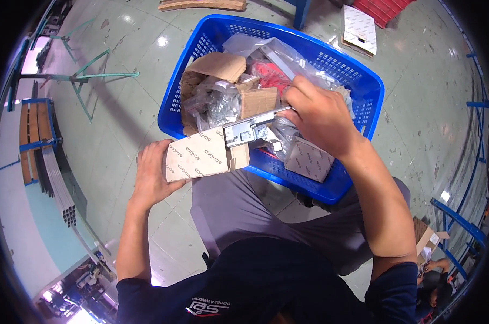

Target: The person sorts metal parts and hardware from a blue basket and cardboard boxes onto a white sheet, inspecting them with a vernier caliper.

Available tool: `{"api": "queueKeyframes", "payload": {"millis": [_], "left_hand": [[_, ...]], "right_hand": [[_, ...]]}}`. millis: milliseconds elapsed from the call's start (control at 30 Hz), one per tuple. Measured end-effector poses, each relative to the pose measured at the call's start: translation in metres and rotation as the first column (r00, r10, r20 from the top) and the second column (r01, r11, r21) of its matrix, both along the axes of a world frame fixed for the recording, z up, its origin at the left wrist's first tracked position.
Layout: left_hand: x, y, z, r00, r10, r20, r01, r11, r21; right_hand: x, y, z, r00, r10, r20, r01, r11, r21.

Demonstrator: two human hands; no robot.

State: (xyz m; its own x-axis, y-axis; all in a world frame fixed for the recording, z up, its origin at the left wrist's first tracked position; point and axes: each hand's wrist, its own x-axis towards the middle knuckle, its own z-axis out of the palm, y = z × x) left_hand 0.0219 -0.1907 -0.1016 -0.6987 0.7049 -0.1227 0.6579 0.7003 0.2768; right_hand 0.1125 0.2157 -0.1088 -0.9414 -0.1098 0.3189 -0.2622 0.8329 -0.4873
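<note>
My left hand (151,171) is closed round the left end of a small printed cardboard box (197,156), held in front of a blue plastic basket (375,102). From the box's open right end, its flap bent down, sticks a silver metal fitting (250,131) with a long flat strip. My right hand (321,110) pinches the far end of that strip between thumb and fingers. How much of the fitting lies inside the box is hidden. Below my right hand, another printed box (309,159) rests in the basket.
In the basket are an open brown carton (217,66) with bagged metal parts (217,102), clear plastic bags and something red (270,75). A green metal stand (79,77) is at the left. A flat white box (359,31) and a red crate (379,8) lie beyond. Another person (436,289) is at lower right.
</note>
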Motion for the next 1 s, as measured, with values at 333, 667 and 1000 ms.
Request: {"api": "queueKeyframes", "payload": {"millis": [333,667,1000], "left_hand": [[0.000,-0.007,-0.010,0.992,0.015,-0.129,-0.001,0.994,0.111],[0.010,-0.009,-0.014,0.988,0.016,-0.156,0.005,0.990,0.138],[0.055,0.018,-0.008,0.993,0.011,0.113,-0.026,0.992,0.126]], "right_hand": [[0.003,0.001,0.005,0.994,-0.017,0.107,0.031,0.992,-0.122],[0.003,0.001,0.008,0.996,-0.009,0.094,0.022,0.990,-0.140],[0.025,-0.051,-0.002,0.966,0.090,0.244,-0.037,0.977,-0.212]]}}
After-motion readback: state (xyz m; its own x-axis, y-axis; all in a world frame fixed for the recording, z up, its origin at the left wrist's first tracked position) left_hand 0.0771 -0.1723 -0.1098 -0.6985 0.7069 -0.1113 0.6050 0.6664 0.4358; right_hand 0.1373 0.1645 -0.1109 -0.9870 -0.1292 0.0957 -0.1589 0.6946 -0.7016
